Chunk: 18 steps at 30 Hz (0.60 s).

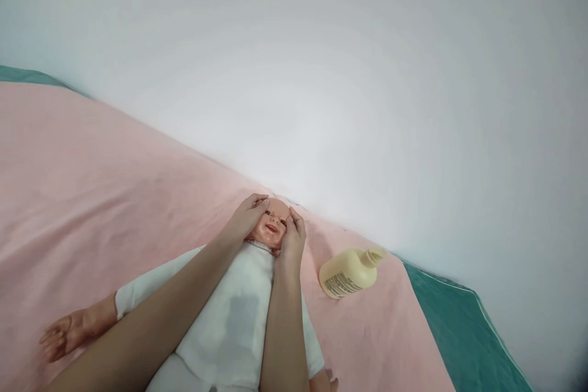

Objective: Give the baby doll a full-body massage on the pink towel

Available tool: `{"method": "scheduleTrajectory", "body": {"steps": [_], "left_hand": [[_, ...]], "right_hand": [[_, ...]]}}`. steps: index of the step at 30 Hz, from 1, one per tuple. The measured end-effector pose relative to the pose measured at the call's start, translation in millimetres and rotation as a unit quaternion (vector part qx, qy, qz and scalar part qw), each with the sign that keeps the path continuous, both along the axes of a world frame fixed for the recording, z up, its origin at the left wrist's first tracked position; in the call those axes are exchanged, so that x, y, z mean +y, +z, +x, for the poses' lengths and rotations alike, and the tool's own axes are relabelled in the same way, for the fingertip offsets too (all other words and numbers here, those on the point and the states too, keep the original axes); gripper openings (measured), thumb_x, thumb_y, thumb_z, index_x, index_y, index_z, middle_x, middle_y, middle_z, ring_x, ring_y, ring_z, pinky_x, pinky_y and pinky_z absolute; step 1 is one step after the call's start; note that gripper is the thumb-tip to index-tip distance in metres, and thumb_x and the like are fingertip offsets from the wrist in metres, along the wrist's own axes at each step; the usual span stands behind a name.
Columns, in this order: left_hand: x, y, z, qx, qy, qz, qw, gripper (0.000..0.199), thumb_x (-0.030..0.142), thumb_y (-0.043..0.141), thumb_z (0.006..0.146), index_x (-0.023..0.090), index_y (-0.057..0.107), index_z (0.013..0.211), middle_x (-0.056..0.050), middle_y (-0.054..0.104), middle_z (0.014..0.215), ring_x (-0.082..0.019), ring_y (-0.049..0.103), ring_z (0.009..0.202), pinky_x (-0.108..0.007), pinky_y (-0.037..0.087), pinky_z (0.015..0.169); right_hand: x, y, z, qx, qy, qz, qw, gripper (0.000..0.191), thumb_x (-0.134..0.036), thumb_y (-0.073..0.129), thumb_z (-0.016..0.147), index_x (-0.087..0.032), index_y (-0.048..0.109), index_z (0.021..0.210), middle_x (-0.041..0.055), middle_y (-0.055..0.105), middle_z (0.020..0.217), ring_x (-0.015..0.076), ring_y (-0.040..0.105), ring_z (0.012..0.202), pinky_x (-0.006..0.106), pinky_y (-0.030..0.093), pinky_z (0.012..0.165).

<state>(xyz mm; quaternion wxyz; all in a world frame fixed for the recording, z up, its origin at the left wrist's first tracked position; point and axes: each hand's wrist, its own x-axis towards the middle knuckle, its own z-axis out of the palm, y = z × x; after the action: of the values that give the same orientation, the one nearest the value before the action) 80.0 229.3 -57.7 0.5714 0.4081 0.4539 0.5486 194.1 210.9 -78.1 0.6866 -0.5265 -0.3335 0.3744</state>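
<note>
A baby doll (229,312) with a cloth body lies on its back, its smiling plastic head (269,229) at the far end. Cupped against one side of that head is my left hand (248,218), thumb over the brow near the eye. My right hand (294,236) wraps the opposite side, fingers curled by the temple and cheek. Both forearms reach over the doll's body, whose plastic hand (64,334) shows at lower left. The back of the head is hidden.
To the right of the doll stands a pale yellow pump bottle (346,272) with printed text. Beneath everything is a pink cloth (114,184) over a green sheet (459,312). A plain white wall (321,73) rises directly behind the doll's head.
</note>
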Motion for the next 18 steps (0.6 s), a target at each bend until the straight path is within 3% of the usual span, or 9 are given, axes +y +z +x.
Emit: {"method": "scheduleTrajectory", "body": {"steps": [7,12,18], "left_hand": [[-0.1,2.4,-1.1,-0.025,0.009,-0.022,0.999,0.035,0.030,0.055,0.076,0.016,0.066,0.106,-0.011,0.067,0.115,-0.026,0.063,0.105,-0.037,0.050,0.090],[3.1,-3.1,0.1,-0.029,0.018,-0.004,0.999,0.035,0.029,0.056,0.074,0.017,0.067,0.105,-0.011,0.067,0.115,-0.026,0.064,0.104,-0.036,0.050,0.090],[0.3,0.6,-1.1,-0.022,0.014,-0.007,1.000,0.036,0.029,0.057,0.072,0.016,0.067,0.105,-0.011,0.067,0.115,-0.027,0.063,0.107,-0.036,0.050,0.090]], "right_hand": [[-2.1,5.8,-1.1,0.094,0.011,-0.028,0.995,0.041,-0.025,0.056,0.069,-0.019,0.068,0.108,0.0085,0.064,0.119,0.0229,0.062,0.105,0.039,0.053,0.086],[-2.0,4.3,0.8,0.096,0.019,-0.011,0.995,0.041,-0.026,0.060,0.067,-0.019,0.070,0.106,0.0082,0.067,0.115,0.0233,0.064,0.100,0.038,0.055,0.082],[-0.2,1.2,2.1,0.101,0.012,-0.007,0.995,0.040,-0.026,0.061,0.066,-0.019,0.072,0.104,0.0077,0.069,0.113,0.0225,0.066,0.094,0.037,0.056,0.081]]}}
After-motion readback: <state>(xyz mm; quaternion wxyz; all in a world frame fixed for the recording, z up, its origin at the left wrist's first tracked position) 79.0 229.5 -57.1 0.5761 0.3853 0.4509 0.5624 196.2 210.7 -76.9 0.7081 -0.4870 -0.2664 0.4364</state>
